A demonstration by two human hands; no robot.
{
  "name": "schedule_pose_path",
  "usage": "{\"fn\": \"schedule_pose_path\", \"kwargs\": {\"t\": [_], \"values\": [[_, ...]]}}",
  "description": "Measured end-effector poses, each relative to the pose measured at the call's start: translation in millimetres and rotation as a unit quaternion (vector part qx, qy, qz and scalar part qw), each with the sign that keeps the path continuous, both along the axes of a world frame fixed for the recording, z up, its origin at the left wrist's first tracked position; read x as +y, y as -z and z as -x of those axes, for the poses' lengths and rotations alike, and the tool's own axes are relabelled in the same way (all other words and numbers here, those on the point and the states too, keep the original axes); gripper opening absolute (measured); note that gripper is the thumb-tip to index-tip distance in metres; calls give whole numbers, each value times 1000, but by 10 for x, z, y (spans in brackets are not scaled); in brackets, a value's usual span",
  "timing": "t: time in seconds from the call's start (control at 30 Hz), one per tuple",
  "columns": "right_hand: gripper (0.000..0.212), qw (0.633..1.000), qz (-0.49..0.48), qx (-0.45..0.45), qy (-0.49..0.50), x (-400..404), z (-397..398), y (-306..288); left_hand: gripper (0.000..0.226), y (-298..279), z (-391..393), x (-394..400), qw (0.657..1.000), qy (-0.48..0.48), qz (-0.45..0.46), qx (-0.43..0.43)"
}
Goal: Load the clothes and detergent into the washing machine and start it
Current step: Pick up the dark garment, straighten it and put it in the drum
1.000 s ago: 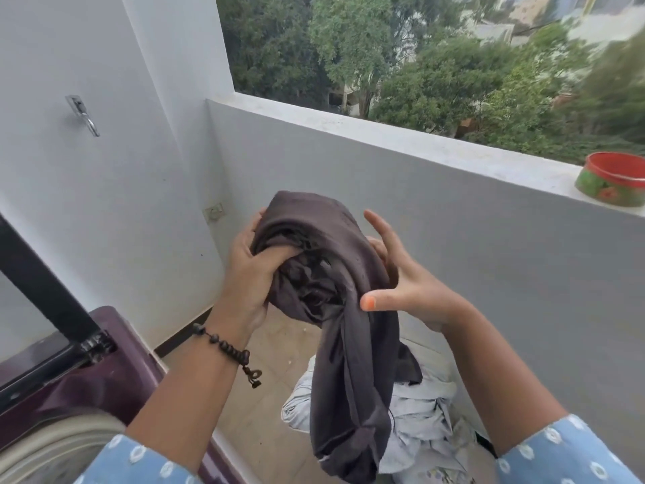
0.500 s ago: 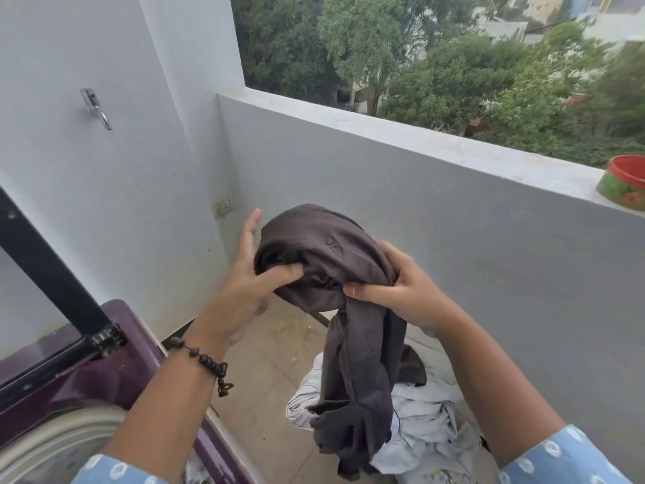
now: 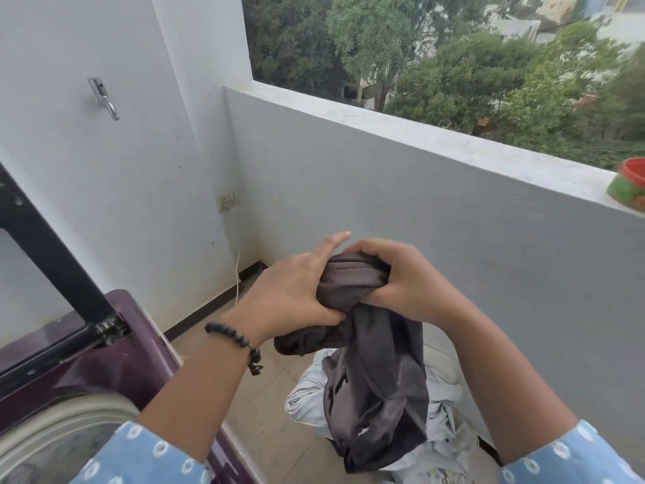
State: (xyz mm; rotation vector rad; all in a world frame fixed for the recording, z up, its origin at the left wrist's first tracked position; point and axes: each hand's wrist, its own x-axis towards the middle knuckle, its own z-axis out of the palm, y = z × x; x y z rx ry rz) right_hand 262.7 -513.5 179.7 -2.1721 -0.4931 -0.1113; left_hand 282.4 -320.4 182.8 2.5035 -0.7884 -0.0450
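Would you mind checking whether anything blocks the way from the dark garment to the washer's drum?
Nothing visible does. Both hands, left hand and right hand, grip the dark garment; the lid stands raised and the drum opening lies uncovered at lower left.

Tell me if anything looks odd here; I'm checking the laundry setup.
Pale clothes lie heaped on the floor, and a red bowl sits on the balcony ledge, where it could fall. Both hands, left hand and right hand, grip the dark garment.
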Motion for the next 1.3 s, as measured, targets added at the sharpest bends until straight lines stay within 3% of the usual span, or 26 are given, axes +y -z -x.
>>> {"fn": "schedule_pose_path", "kwargs": {"t": [0.13, 0.23, 0.3, 0.4, 0.5, 0.6, 0.73, 0.87, 0.97, 1.03, 1.2, 1.3], "values": [[74, 998, -45, 32, 14, -41, 50, -25, 76, -8, -50, 83, 991, -3, 112, 67], [115, 992, -16, 123, -28, -98, 86, -17, 59, -54, -90, 122, 978, -8, 187, 97], [123, 987, 11, 155, -36, -102, 95, 57, 54, -104, -92, 125, 975, -13, 198, 96], [111, 981, 42, 185, -33, -154, 65, 80, 50, -145, -85, 131, 981, 3, 160, 108], [82, 979, 87, 181, -43, -286, 49, -22, 45, -145, -114, 198, 985, 5, 110, 131], [62, 995, 76, 60, 24, -308, 36, -77, 42, -134, -145, 239, 982, -8, 95, 164], [55, 976, 90, -139, 139, -147, 27, -24, 42, -104, -184, 230, 959, -4, 194, 208], [55, 963, 32, -200, 179, 44, 118, -25, 42, -57, -203, 199, 913, -5, 350, 210], [63, 978, -172, -75, 87, 71, 192, -45, 37, -48, -181, 154, 856, -27, 482, 187], [79, 953, -298, 16, 46, -13, 182, -10, 29, -75, -175, 148, 811, -58, 555, 179], [121, 957, -262, 124, -8, -34, 144, 168, 22, -169, -179, 128, 708, -100, 673, 189], [117, 953, -269, 136, -5, 91, 144, 201, 21, -185, -148, 56, 707, -102, 676, 181]]}}
